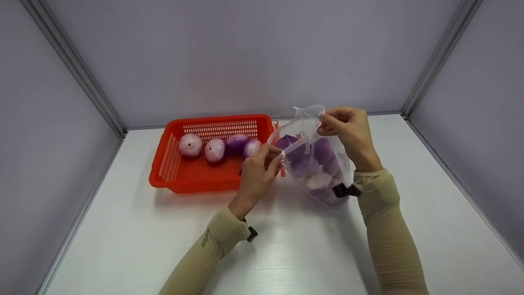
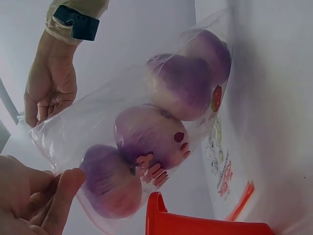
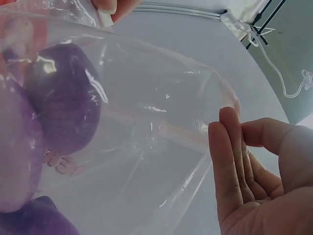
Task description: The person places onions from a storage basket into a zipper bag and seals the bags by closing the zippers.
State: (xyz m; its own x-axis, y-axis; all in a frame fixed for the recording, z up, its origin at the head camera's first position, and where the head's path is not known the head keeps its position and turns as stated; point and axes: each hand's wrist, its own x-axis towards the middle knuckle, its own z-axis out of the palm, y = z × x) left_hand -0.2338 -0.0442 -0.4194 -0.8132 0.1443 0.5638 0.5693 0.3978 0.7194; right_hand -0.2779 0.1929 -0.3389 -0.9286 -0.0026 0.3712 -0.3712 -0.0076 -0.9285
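Observation:
A clear plastic zip bag (image 1: 305, 123) with several purple onions (image 2: 151, 137) inside stands on the table, its mouth at the top. My left hand (image 1: 260, 170) pinches the left end of the bag's rim between thumb and fingers. The right hand (image 1: 348, 131) pinches the opposite end of the rim, higher and to the right. Between the two hands the mouth gapes. Red printing shows on the bag's side in the left wrist view. Through the film in the right wrist view, purple onions (image 3: 63, 98) appear at the left.
Left of the bag stands a red plastic basket (image 1: 200, 186) holding several more purple onions (image 1: 190, 144); my left hand partly covers its right side. A red-edged strip (image 1: 283, 171) lies between basket and bag. Grey walls enclose the white table (image 1: 135, 246).

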